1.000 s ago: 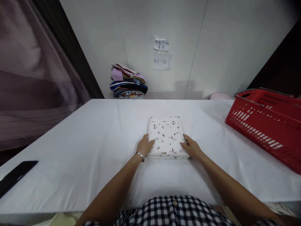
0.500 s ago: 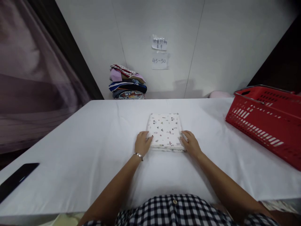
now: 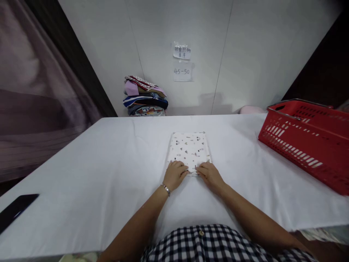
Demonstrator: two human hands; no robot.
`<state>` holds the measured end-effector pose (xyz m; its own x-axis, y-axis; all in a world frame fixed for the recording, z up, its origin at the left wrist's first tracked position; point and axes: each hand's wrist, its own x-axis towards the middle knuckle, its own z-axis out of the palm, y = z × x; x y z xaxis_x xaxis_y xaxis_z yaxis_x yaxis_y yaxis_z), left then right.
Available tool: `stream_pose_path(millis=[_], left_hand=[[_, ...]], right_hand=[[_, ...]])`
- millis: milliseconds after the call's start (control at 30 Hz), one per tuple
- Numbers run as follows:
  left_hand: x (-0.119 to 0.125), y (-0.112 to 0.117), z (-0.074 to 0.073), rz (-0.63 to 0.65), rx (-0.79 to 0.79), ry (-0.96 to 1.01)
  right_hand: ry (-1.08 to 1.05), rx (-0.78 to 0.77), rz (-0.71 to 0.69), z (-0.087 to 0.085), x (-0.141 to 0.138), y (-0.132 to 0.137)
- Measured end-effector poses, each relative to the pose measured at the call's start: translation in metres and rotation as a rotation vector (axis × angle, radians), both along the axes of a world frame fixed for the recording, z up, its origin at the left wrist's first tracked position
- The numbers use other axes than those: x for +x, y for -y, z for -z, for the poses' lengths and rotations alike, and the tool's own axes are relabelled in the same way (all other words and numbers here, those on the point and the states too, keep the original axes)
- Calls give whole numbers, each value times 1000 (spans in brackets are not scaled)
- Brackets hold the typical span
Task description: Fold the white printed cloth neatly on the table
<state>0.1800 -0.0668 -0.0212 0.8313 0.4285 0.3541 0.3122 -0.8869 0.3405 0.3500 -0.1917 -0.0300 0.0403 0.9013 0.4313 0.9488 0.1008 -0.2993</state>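
Observation:
A folded white cloth (image 3: 188, 147) with small scattered prints lies flat at the middle of the table. My left hand (image 3: 176, 174), with a bracelet at its wrist, is at the cloth's near left corner, fingers on top and thumb by the front edge. At the near right part of that edge, my right hand (image 3: 210, 176) closes its fingers on the cloth. Both hands partly cover the layered front edge, and their fingertips point toward each other.
A red plastic basket (image 3: 302, 142) stands on the white-covered table (image 3: 109, 163) at the right. At the left edge lies a black phone (image 3: 17, 209). Behind the table's far edge, a stack of folded fabrics (image 3: 145, 98) rests against the wall, beneath and left of paper signs (image 3: 182, 71).
Both hands have moved from the cloth's left and right sides to its near edge, closer together. The cloth stays in about the same place; the view has shifted slightly.

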Motion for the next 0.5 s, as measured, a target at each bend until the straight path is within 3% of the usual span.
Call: stream_pose_path(millis=[267, 500], left_hand=[[-2, -1, 6, 5, 20, 33], [-23, -8, 7, -7, 56, 64]], right_hand=[[-32, 33, -46, 1, 5, 5], [-55, 50, -46, -2, 17, 19]])
